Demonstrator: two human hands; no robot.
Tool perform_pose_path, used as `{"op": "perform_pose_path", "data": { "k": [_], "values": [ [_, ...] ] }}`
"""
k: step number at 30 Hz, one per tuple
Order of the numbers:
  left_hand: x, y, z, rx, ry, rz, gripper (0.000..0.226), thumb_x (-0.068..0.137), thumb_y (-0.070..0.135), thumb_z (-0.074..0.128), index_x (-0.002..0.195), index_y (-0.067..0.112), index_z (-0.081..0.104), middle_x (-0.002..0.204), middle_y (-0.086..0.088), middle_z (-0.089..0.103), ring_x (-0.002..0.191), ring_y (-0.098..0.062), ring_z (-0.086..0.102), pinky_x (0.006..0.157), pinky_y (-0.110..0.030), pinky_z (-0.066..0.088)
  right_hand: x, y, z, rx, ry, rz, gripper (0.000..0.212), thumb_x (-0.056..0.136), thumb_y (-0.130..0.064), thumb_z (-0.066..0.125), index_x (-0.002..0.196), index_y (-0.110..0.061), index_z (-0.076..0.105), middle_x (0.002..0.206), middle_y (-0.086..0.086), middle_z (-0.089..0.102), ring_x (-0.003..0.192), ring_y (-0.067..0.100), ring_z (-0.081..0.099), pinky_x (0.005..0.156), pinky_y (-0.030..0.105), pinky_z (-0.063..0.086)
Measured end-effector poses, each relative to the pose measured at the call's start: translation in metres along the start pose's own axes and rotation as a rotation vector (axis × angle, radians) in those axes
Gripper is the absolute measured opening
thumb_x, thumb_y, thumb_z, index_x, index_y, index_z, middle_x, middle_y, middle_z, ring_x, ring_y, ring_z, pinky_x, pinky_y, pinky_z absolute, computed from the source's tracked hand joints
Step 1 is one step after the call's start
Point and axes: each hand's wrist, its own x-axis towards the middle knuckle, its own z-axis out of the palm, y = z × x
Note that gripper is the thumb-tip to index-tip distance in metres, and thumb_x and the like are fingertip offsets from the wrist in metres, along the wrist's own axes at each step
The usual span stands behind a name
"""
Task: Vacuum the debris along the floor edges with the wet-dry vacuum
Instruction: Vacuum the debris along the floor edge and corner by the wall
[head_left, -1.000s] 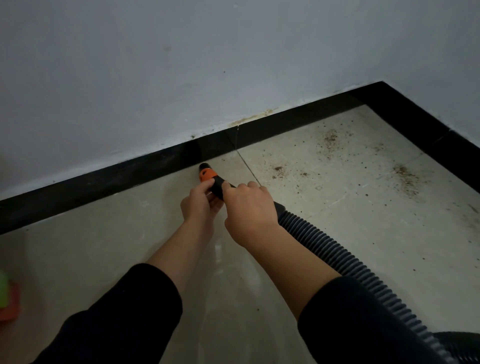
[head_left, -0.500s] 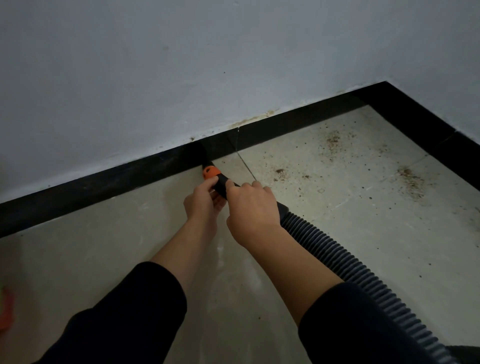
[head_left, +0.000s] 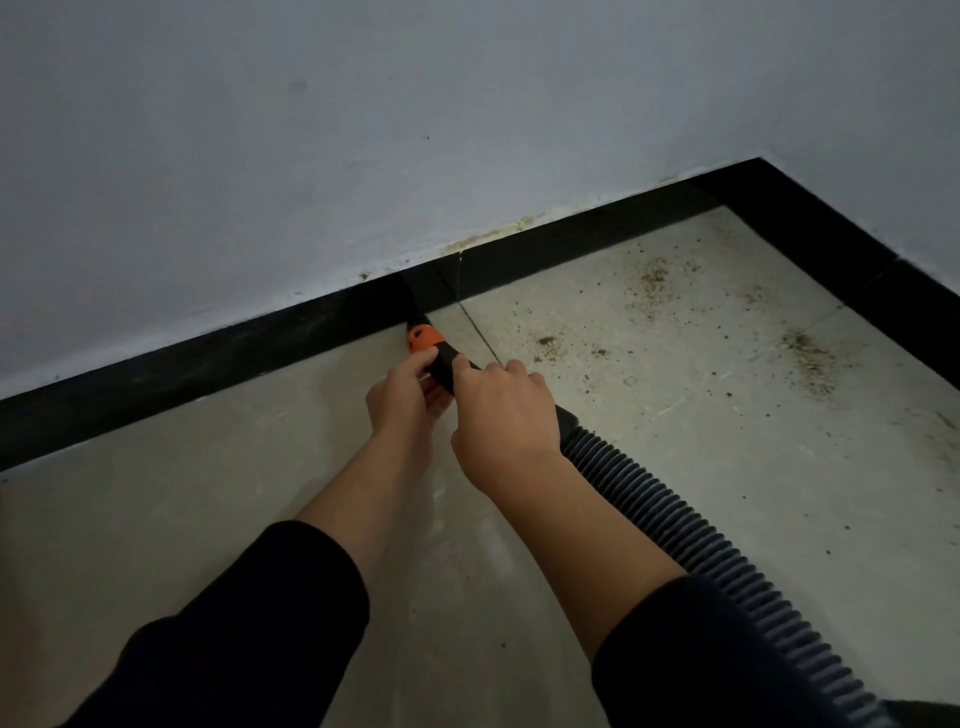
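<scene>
I have the left hand (head_left: 402, 397) and right hand (head_left: 506, 415) both grasping the nozzle (head_left: 423, 338), its tip at the baseboard (head_left: 208, 364), far centre. Hose (head_left: 675, 525) trails near right. Debris (head_left: 808, 358) is scattered on the floor (head_left: 156, 519) right of the nozzle.

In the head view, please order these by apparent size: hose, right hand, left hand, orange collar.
1. hose
2. right hand and left hand: about alike; the left is partly hidden, so unranked
3. orange collar
</scene>
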Motion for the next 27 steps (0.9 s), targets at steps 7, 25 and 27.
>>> {"op": "perform_pose_path", "data": {
  "k": [7,25,27],
  "values": [
    [0.011,-0.005,0.009,0.002,-0.016,-0.017,0.039,0.085,0.013,0.068,0.12,-0.003,0.064,0.109,-0.02,0.068,0.042,-0.004,0.056,0.042,-0.017,0.045,0.004,0.01,-0.001,0.036,0.015,0.039,0.036,0.089,-0.013,0.055,0.125,-0.014,0.047,0.108,0.009,0.061,0.104,0.026,0.052,0.088,0.035,0.038],
    [0.013,-0.015,0.028,0.009,-0.083,-0.018,0.044,0.089,0.011,0.064,0.128,-0.007,0.057,0.04,0.003,0.054,0.033,-0.002,0.05,0.037,-0.015,0.039,0.004,0.028,0.001,0.006,0.034,0.05,0.038,0.091,-0.017,0.056,0.127,-0.013,0.045,0.11,0.009,0.061,0.106,0.026,0.051,0.089,0.035,0.038],
    [0.014,-0.017,0.027,0.003,-0.09,-0.018,0.043,0.089,0.012,0.065,0.127,-0.007,0.058,0.041,0.006,0.054,0.034,-0.003,0.051,0.037,-0.014,0.04,0.003,0.029,0.002,0.0,0.031,0.054,0.04,0.091,-0.016,0.056,0.129,-0.013,0.044,0.111,0.01,0.061,0.107,0.027,0.051,0.089,0.035,0.038]
  ]
}}
